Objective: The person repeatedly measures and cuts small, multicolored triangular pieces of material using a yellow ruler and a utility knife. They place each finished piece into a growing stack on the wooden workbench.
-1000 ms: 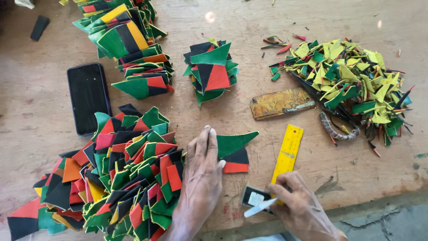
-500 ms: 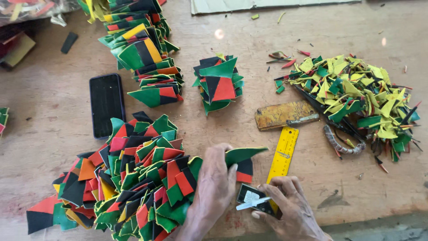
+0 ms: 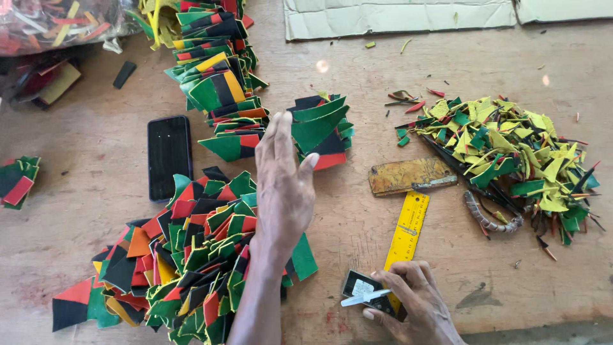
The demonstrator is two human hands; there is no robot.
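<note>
Single view only, from camera on my head. Looks steeply down onto wooden workbench (image 3: 96, 160), near enough that bench fills almost whole frame. Faces forward, away from my body: my left hand (image 3: 284, 182) and right hand (image 3: 408, 300) enter from bottom edge, cardboard sheet (image 3: 396, 16) lies at far top. No second view to overlap.

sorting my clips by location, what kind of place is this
Likely a small craft workshop for cutting coloured material: a worn wooden bench, heaps of cut pieces, a scrap pile and a yellow ruler.
</note>
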